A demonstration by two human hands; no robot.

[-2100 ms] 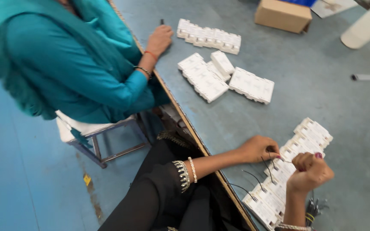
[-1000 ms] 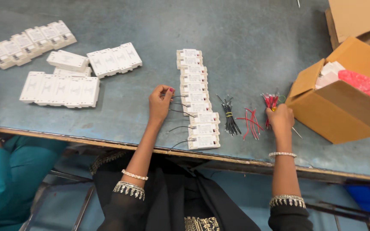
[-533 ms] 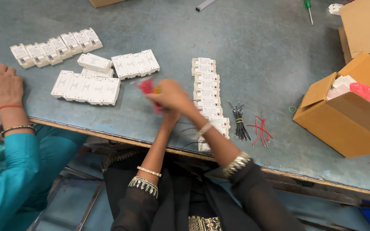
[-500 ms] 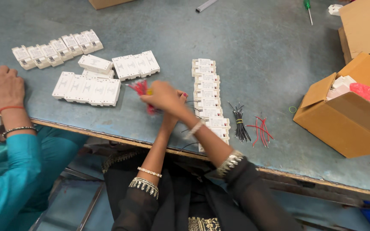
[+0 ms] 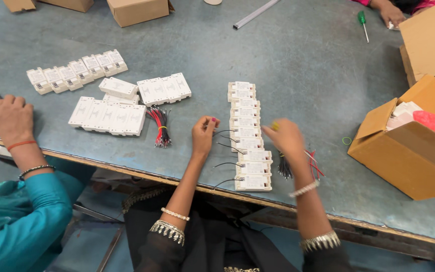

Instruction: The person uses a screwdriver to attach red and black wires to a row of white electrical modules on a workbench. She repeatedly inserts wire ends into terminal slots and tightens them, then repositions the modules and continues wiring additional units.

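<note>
Since half a second ago my hands have uncrossed, and the red-and-black wire bundle [image 5: 160,127] that my right hand carried now lies left of centre, just beside the white module block [image 5: 107,116]; my left hand [image 5: 203,135] rests at the left edge of the column of white modules [image 5: 246,135] at frame centre, fingers curled, pinching a thin black lead, I think; my right hand [image 5: 285,137] hovers blurred at the column's right edge, loosely closed; whether it holds anything I cannot tell; a co-worker's hand [image 5: 12,115] rests at far left.
</note>
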